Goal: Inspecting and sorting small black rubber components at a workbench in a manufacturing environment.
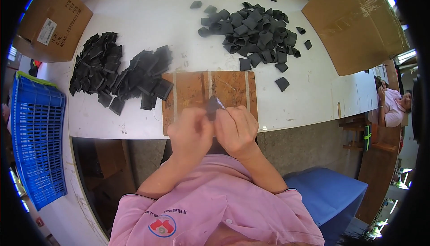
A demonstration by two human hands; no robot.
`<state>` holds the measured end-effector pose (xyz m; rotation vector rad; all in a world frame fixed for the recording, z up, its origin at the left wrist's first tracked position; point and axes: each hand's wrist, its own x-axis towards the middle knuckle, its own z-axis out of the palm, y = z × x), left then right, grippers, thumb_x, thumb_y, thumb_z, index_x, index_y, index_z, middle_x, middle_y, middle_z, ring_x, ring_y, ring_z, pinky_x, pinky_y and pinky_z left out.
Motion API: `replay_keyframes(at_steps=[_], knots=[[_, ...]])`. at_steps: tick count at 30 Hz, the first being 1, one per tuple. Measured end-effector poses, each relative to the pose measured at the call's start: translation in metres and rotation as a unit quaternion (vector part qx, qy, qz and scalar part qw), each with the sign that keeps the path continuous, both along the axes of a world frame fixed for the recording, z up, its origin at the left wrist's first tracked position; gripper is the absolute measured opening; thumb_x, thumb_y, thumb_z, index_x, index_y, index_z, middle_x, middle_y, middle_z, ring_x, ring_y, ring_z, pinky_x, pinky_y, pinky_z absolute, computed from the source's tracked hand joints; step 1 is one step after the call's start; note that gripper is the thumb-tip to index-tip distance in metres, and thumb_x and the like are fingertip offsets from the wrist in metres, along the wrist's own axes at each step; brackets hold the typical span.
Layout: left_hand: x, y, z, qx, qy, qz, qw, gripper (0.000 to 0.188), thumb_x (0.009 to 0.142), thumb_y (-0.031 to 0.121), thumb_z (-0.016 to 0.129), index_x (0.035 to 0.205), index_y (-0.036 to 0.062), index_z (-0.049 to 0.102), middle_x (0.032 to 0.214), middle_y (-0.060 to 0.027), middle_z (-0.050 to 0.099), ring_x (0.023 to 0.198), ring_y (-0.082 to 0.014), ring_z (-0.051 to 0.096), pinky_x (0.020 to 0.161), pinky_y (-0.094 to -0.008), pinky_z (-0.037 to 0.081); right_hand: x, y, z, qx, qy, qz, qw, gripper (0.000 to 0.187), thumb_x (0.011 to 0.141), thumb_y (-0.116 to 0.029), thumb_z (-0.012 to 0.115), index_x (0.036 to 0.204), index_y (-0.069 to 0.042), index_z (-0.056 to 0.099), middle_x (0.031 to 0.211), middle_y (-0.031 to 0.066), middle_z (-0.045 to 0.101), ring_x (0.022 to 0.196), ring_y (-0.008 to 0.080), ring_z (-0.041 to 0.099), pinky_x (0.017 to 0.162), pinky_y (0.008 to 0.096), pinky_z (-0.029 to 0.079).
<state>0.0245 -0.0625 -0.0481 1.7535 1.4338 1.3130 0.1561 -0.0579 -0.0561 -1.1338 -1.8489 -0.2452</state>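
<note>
A small dark grey fabric piece (212, 108) is held up between my two hands, over the wooden board (188, 85). My left hand (190, 129) is closed at its left side, with the fingertips slightly blurred. My right hand (236, 130) pinches its right side, and a thin whitish-purple thing (220, 103) shows beside those fingers, too small to name. Left of the board lie two heaps of flat black fabric pieces (96, 62) (145, 71). Beyond it to the right is a pile of dark grey, tube-like fabric pieces (251, 29), several of them showing open ends.
The white table (304, 98) carries a cardboard box (58, 17) at far left and another cardboard box (354, 26) at far right. A blue plastic basket (40, 138) stands at left. A blue covered block (327, 192) sits lower right. Another person (394, 105) is at the right edge.
</note>
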Motion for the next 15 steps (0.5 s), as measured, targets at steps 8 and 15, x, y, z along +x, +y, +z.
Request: replay_keyframes(at_steps=[8,15], knots=[[-0.032,0.006,-0.036,-0.028,0.048,0.026,0.998,0.016,0.075,0.0,0.061,0.091,-0.0002,0.056,0.078,-0.0162,0.058,0.07,-0.0327,0.06,0.063,-0.0371,0.048,0.022,0.025,0.028,-0.325,0.306,0.027,0.895,0.012,0.079,-0.004,0.062,0.089,0.0,0.061,0.07,0.0048,0.058,0.058,0.0105,0.052,0.05,0.0235,0.041],[-0.058,0.053,-0.071,0.02,0.285,0.122,0.951,0.033,0.077,0.013,0.065,0.105,-0.0005,0.054,0.097,-0.0188,0.053,0.085,-0.0354,0.056,0.069,-0.0416,0.046,0.045,0.074,0.025,-0.243,0.498,-0.046,0.831,0.019,0.09,-0.013,0.054,0.101,0.001,0.06,0.078,0.0025,0.06,0.06,0.0049,0.05,0.055,0.0194,0.042]])
